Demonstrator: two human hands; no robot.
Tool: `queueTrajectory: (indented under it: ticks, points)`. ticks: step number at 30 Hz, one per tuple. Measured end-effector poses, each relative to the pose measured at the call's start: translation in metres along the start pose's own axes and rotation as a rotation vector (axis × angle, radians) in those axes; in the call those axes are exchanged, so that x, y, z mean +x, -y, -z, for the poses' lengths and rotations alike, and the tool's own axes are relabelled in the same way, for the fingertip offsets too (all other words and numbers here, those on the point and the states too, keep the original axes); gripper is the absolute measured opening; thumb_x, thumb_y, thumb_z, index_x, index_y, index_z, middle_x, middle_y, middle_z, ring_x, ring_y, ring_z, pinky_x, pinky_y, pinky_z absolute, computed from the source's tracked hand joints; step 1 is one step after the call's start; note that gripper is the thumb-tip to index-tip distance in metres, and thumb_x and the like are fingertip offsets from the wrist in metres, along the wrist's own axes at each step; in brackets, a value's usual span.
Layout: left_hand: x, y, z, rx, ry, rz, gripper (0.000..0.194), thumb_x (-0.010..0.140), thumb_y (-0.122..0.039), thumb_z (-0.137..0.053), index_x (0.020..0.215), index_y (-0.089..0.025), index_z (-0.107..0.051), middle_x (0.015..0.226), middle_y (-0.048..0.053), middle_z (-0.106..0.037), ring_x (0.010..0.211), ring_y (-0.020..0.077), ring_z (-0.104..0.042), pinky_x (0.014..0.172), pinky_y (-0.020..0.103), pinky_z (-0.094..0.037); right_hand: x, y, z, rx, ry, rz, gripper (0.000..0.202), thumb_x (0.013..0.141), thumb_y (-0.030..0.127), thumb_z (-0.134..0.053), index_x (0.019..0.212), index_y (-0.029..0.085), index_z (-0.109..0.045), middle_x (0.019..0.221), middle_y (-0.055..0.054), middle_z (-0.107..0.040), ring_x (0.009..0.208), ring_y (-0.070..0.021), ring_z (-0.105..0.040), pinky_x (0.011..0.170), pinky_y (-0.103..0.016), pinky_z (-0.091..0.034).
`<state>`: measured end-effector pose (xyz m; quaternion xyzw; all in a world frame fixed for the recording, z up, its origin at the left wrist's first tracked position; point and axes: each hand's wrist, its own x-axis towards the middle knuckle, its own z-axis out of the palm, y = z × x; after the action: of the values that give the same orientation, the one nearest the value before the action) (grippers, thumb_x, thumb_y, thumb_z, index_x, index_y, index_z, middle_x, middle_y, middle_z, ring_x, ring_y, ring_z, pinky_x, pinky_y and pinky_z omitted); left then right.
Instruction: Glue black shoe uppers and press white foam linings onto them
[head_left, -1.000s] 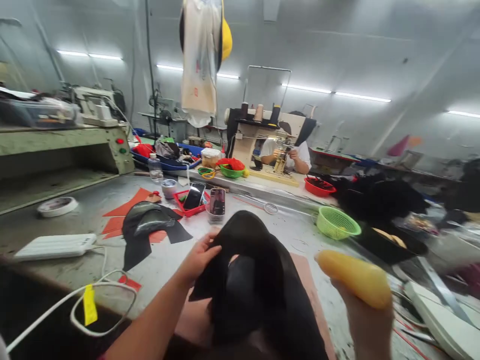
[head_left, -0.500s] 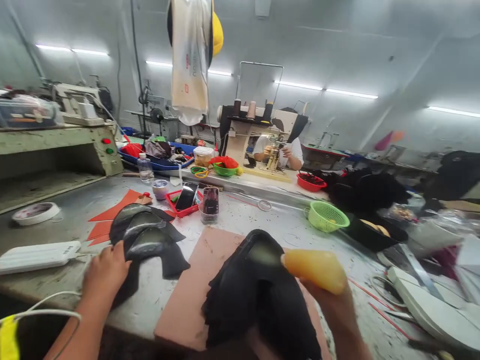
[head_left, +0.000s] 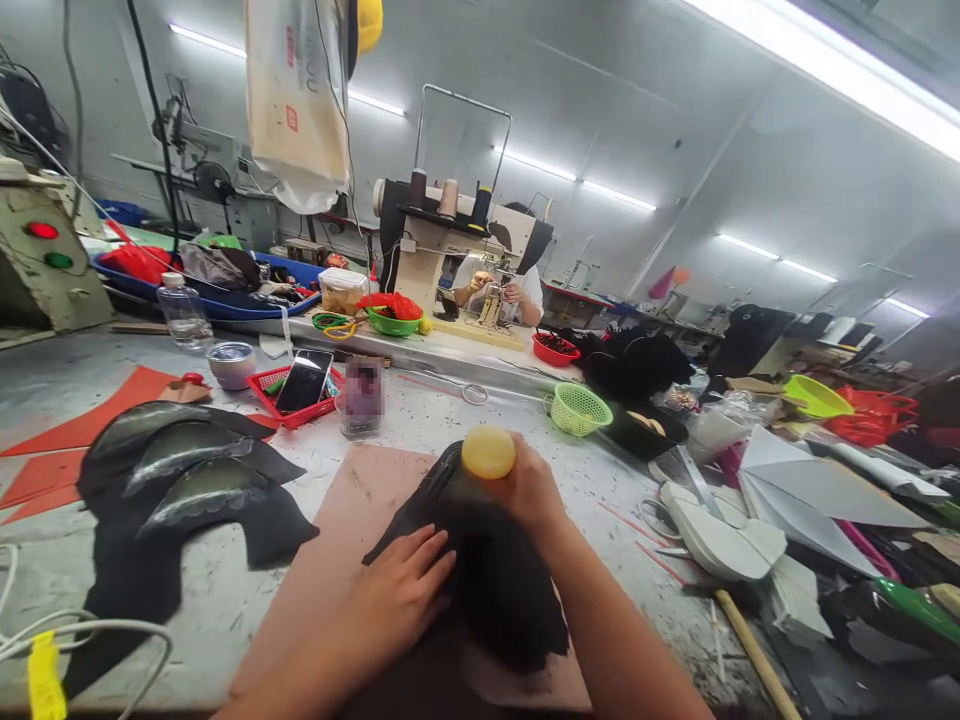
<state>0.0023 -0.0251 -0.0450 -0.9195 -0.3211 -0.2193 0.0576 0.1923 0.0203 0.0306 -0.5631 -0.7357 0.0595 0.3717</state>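
My right hand is wrapped around a yellowish squeeze bottle, its round base turned toward me. Below the bottle lies a stack of black fabric pieces on a pinkish board; the bottle's nozzle is hidden. On the stack's left side my left hand rests flat, fingers spread, holding nothing. To the left, overlapping black pieces with shiny curved patches lie fanned out on the table.
Orange sheets lie at the left. Behind stand a red basket with a phone, a clear container and a green basket. White pieces and a wooden handle are on the right. A person sits behind a sewing machine.
My left hand has moved right, from the fanned pieces onto the stack. My right hand has brought the bottle over the stack and tilted it. The view has swung right.
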Motion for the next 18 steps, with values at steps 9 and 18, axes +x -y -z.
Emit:
queueTrajectory:
  ticks: [9,18]
  points:
    - [-0.003,0.002,-0.012,-0.064,-0.05,0.041,0.033,0.077,-0.022,-0.053,0.109,-0.02,-0.059,0.115,0.01,-0.061,0.108,0.0273,-0.055,0.086,0.04,-0.049,0.0,0.001,-0.003,-0.034,-0.004,0.018,0.043,0.066,0.031,-0.062,0.106,0.022,-0.049,0.097,-0.008,-0.064,0.082,-0.0246,-0.062,0.069,-0.034,-0.049]
    - [0.001,0.005,-0.006,0.038,-0.008,-0.017,0.034,0.075,-0.025,-0.057,0.107,-0.016,-0.061,0.115,0.011,-0.061,0.105,0.0293,-0.057,0.083,0.04,-0.051,-0.012,-0.018,0.014,0.016,-0.049,0.078,0.04,0.067,0.031,-0.06,0.104,0.021,-0.049,0.098,-0.008,-0.064,0.084,-0.0231,-0.062,0.071,-0.033,-0.05]
